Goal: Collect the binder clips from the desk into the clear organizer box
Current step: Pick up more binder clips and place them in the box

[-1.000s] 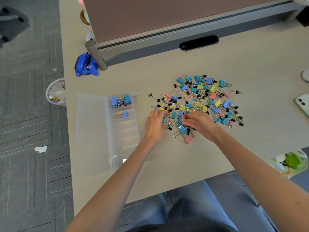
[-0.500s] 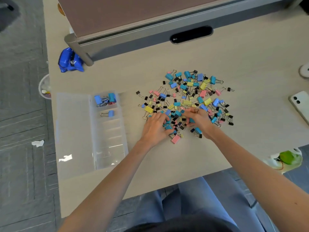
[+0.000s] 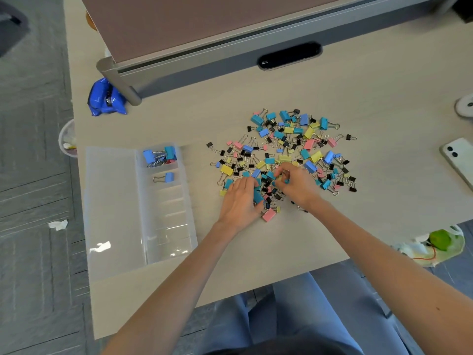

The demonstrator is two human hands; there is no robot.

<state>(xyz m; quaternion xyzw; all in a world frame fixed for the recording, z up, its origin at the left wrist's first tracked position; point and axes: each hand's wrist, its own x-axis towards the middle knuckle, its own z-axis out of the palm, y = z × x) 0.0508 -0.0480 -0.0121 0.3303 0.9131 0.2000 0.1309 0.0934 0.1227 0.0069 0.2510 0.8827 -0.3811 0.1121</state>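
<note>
A heap of binder clips [image 3: 289, 147] in blue, yellow, pink and black lies spread over the middle of the desk. The clear organizer box [image 3: 169, 221] lies open to the left, its lid [image 3: 110, 201] folded flat. Its far compartment holds several blue clips [image 3: 160, 156], and the one behind it holds a single blue clip [image 3: 167, 177]. My left hand [image 3: 239, 201] rests on the heap's near edge, fingers curled over teal clips. My right hand [image 3: 298, 185] is beside it, fingertips pinching a small teal clip with a wire loop.
A crumpled blue bag [image 3: 106, 98] lies by the post of the desk partition [image 3: 230, 26]. A white phone [image 3: 459, 157] lies at the right edge, with a white round object [image 3: 464, 106] beyond it. Below the desk stand a small bin [image 3: 67, 138] on the left and a bag with something green [image 3: 440, 242] on the right.
Both hands have stayed at the near edge of the heap and worked a little deeper into it, fingers closing on clips. The box's contents are the same.
</note>
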